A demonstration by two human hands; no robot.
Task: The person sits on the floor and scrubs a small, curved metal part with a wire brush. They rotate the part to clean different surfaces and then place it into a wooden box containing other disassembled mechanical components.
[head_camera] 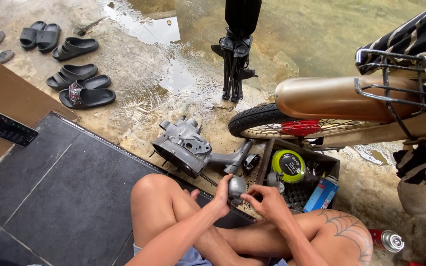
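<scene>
Motorcycle rear end (pixel 341 98) with its spoked wheel (pixel 272 123) fills the right side on wet concrete, and in front of it lie a grey engine casing (pixel 186 148) and an open wooden toolbox (pixel 297 180), both seemingly laid within arm's reach of the seated person's bare knees. Left hand (pixel 219 196) cups a small rounded grey metal part (pixel 236 187) from the side, fingers curled closed around it, holding it up over the lap just beside the toolbox. Right hand (pixel 265 201) meets it from the other side, fingertips pinched on its lower edge, wrist bent inward.
</scene>
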